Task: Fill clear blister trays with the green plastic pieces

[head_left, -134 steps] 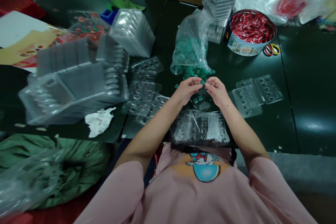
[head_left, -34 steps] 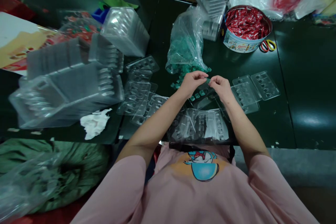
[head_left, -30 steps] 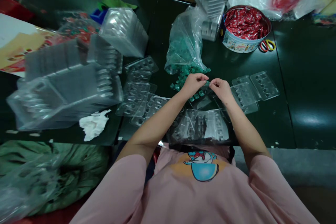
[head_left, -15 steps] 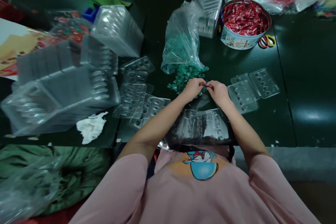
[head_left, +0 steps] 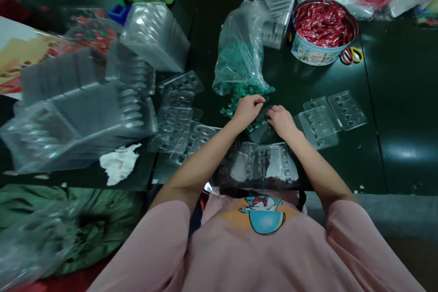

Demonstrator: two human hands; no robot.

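Small translucent green pieces point(head_left: 237, 96) spill in a heap from the mouth of a clear plastic bag point(head_left: 237, 54). At the heap's near right edge is my left hand point(head_left: 249, 109), its thumb and fingers pinched together; what lies between them is too small to make out. Lower and to the right, my right hand point(head_left: 282, 122) is closed, with its fingertips on a small dark-green piece above a clear blister tray point(head_left: 262, 134). A row of green pieces sits along that tray's upper part. Nearer my body are more clear blister packs point(head_left: 270, 162).
Loose blister packs lie left point(head_left: 174, 125) and right point(head_left: 318, 123) of my arms. Tall stacks of clear trays point(head_left: 85, 114) crowd the left. A round tin point(head_left: 316, 57) of red wrapped packets stands back right beside scissors point(head_left: 352, 55). Crumpled white tissue point(head_left: 119, 164) lies near the front edge.
My hands, close together over the heap before, have come apart. The right moved slightly down to the tray; the left stays by the heap. The row of green pieces on the tray now shows.
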